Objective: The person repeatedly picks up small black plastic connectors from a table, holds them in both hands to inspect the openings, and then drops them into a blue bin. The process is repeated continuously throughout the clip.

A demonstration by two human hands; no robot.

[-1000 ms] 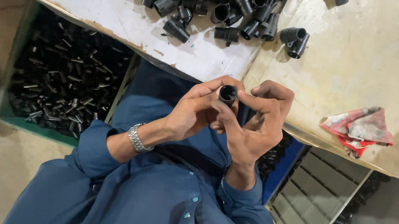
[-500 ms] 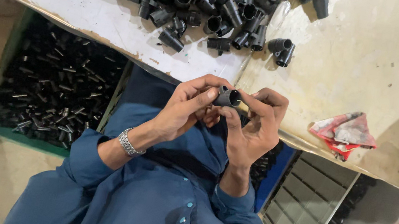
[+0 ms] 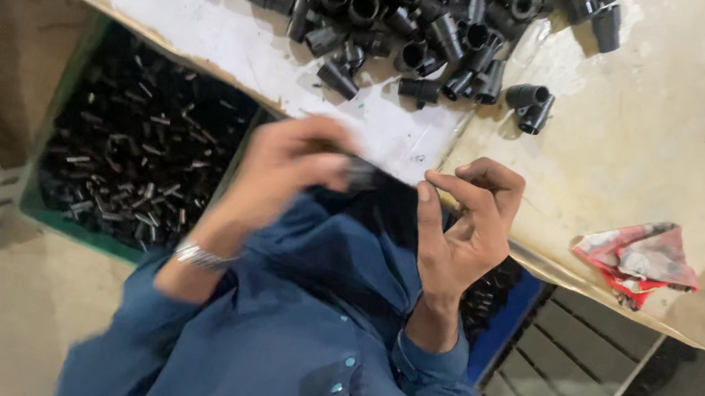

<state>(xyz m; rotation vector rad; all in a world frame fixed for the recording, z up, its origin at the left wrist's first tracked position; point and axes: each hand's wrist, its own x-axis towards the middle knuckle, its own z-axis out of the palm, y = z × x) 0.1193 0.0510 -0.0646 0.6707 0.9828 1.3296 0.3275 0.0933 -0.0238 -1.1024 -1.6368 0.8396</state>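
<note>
black part point(image 3: 362, 173) at blurred left hand's point(image 3: 288, 171) fingertips, right hand point(image 3: 462, 226) just beside

A small black tubular part point(image 3: 362, 175) sits at the fingertips of the left hand point(image 3: 288, 171), blurred so its end and tilt cannot be made out. It is held above the person's blue shirt front, just off the counter point(image 3: 670, 131) edge, near the right hand point(image 3: 462, 231).
</note>
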